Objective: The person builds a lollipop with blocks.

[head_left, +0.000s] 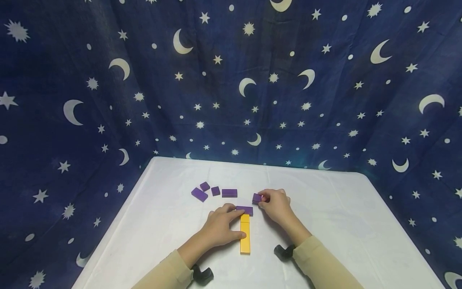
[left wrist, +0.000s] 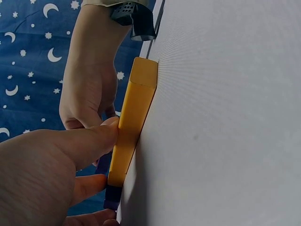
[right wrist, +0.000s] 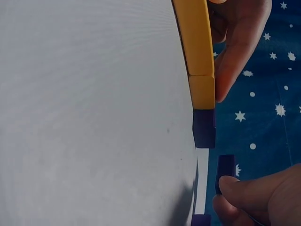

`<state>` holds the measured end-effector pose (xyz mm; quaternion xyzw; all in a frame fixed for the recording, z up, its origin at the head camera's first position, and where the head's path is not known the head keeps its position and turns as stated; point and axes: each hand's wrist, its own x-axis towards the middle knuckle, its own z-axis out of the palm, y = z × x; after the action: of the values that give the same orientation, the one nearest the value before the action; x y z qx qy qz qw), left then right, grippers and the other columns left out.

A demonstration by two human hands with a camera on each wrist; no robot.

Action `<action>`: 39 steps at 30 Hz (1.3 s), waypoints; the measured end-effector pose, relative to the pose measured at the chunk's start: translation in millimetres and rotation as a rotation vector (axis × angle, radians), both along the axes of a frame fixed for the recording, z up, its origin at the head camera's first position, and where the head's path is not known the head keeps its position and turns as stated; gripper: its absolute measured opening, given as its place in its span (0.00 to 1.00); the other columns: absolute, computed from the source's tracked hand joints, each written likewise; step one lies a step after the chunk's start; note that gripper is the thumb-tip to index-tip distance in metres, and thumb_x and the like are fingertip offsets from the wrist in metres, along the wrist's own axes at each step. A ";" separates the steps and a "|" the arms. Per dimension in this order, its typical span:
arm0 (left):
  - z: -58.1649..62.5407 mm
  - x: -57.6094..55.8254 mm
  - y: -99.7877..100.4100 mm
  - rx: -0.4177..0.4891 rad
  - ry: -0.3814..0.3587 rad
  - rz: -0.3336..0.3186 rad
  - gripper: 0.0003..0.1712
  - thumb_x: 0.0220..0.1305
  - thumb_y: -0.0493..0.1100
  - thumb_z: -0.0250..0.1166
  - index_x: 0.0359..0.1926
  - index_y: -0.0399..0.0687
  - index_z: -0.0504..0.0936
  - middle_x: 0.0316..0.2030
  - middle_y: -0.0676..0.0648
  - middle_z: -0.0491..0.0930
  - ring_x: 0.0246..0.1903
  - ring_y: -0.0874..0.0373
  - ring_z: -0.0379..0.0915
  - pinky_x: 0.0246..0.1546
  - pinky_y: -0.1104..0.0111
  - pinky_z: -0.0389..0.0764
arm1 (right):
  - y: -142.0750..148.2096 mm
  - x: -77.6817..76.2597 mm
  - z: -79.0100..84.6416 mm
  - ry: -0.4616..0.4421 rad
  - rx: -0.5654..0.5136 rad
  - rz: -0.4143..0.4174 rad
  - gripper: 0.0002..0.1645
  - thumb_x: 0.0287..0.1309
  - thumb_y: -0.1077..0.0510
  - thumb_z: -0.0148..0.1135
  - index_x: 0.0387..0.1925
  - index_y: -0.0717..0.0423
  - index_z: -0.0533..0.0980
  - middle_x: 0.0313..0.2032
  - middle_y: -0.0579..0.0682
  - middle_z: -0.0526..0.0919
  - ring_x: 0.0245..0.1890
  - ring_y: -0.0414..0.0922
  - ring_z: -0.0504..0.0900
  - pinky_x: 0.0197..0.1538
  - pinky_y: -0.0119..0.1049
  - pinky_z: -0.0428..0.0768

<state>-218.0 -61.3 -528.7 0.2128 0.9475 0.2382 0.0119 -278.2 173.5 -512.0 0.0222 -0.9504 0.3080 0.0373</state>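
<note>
A long yellow block (head_left: 245, 243) lies on the white table, with a short yellow block (head_left: 245, 218) end to end at its far side. Across that far end sits a purple block (head_left: 248, 210), making a T shape. My left hand (head_left: 218, 226) rests along the left of this row, its thumb (left wrist: 106, 134) touching the long yellow block and its forefinger near where yellow meets purple. Between thumb and fingers my right hand (head_left: 278, 205) pinches another purple block (right wrist: 226, 164), to the right of and beyond the T. Whether that block touches the table cannot be told.
Beyond the left hand lie a long purple block (head_left: 229, 193), two small purple blocks (head_left: 215, 191) and a tilted purple block (head_left: 199, 194). A dark blue cloth (head_left: 223, 92) with moons and stars hangs behind the table (head_left: 325, 216). Black wrist devices (head_left: 283, 253) sit below both hands.
</note>
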 end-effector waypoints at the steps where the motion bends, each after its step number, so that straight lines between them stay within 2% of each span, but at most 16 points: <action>1: 0.3 0.1 0.1 0.000 -0.003 0.000 0.44 0.58 0.70 0.76 0.73 0.68 0.79 0.71 0.47 0.77 0.67 0.48 0.77 0.57 0.53 0.73 | -0.9 -0.3 0.0 0.002 0.007 0.004 0.18 0.59 0.61 0.79 0.52 0.49 0.89 0.30 0.41 0.84 0.46 0.50 0.73 0.54 0.52 0.62; 17: 0.0 -1.1 0.2 0.006 -0.009 0.003 0.44 0.57 0.70 0.76 0.74 0.68 0.79 0.71 0.47 0.76 0.67 0.48 0.77 0.57 0.52 0.72 | -13.8 -0.9 -0.8 0.003 0.123 0.063 0.18 0.60 0.60 0.79 0.52 0.48 0.90 0.30 0.41 0.85 0.45 0.47 0.74 0.50 0.50 0.62; 39: -1.5 -0.6 -0.9 0.011 -0.003 -0.001 0.44 0.58 0.70 0.76 0.74 0.68 0.79 0.71 0.47 0.77 0.67 0.48 0.76 0.58 0.52 0.72 | -18.5 -4.4 -0.1 -0.068 0.202 0.125 0.18 0.59 0.59 0.80 0.52 0.45 0.90 0.33 0.41 0.86 0.47 0.47 0.73 0.55 0.56 0.63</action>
<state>-218.5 -62.2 -530.2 0.2129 0.9461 0.2436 0.0124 -282.6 154.9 -512.1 0.0748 -0.9740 0.2130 -0.0166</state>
